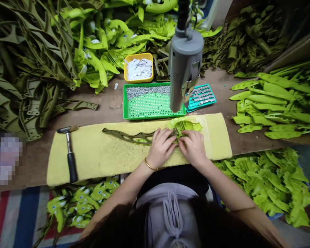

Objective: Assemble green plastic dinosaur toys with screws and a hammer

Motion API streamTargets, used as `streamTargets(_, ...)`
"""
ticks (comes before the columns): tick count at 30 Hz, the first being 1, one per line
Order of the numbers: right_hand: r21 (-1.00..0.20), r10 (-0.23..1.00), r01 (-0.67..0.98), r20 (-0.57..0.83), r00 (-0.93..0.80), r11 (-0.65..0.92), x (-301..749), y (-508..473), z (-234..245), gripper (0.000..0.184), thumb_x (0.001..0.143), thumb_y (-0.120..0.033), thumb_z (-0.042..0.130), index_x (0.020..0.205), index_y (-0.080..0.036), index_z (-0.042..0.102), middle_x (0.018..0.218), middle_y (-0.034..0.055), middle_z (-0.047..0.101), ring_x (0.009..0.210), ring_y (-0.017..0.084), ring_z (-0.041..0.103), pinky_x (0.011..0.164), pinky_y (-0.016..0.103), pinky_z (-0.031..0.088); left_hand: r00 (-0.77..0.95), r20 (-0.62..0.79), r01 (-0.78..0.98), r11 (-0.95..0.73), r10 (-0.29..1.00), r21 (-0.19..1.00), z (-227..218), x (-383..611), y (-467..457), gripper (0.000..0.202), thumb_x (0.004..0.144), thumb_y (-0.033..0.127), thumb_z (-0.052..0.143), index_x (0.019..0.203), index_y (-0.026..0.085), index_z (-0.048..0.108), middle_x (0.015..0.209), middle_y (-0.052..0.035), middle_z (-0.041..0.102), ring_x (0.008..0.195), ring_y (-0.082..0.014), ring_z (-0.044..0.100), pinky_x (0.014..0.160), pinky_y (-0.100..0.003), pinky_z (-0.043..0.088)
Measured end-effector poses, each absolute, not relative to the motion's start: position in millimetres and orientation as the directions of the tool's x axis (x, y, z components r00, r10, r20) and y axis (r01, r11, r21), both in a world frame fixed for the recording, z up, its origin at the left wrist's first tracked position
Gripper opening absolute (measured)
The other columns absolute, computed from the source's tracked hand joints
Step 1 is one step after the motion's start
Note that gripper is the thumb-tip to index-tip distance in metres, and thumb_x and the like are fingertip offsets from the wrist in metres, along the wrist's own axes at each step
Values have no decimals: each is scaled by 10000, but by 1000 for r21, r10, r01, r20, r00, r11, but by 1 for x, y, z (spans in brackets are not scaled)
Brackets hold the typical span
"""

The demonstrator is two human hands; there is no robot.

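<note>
A long, curved olive plastic piece [130,137] with cut-out openings lies across the yellow padded board. Its right end meets a lime-green plastic shell [186,124], which lies hollow side up. My left hand [162,146] is closed over the olive piece near that end, fingers bent and pressing down. Closed in a pinch, my right hand [193,146] holds the near edge of the green shell where the two parts meet. The fingertips of both hands almost touch, and they hide most of the joint. Any small item between the fingertips is too hidden to make out.
A grey electric screwdriver [186,69] hangs above the board [93,155]. Behind stand a green basket [155,118] of screws, a teal tray [202,98] of metal discs and a yellow tub [138,80] of white pieces. A hammer [71,158] lies left; plastic parts are piled around.
</note>
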State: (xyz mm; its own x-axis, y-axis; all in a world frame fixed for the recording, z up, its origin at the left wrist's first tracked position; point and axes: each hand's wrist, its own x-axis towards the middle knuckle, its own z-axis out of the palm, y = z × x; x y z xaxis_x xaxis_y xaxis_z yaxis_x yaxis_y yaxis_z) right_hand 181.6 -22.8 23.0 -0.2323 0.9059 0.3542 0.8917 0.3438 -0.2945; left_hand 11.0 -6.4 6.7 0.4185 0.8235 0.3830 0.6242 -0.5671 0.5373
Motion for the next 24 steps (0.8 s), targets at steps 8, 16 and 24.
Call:
streamTargets(8,-299,943,905,233,-237,301,193,-27,29,177,896,-324,537,946,-200,653,1013,105,655,933,233,572,779,376,453,539,377,686,-653,753,321,9,13,-11,222,880,241,574,1080,219,669,1237,-131,634,1224,-292,536,1076,-577,343)
streamTargets(16,-520,955,806,73,-289,283,226,-43,31,196,902,-303,527,1057,-221,615,918,68,662,880,206,615,760,350,523,516,378,714,-630,768,304,7,23,-14,188,854,306,614,1007,213,670,1224,-143,631,1231,-322,522,1063,-639,313)
streamTargets(24,-675,982,717,64,-178,174,229,-35,34,135,897,-254,510,940,-193,623,863,68,642,750,157,627,676,304,550,444,432,751,-589,785,298,16,37,-8,140,863,296,594,834,189,680,1149,-127,656,1142,-290,563,1020,-522,398)
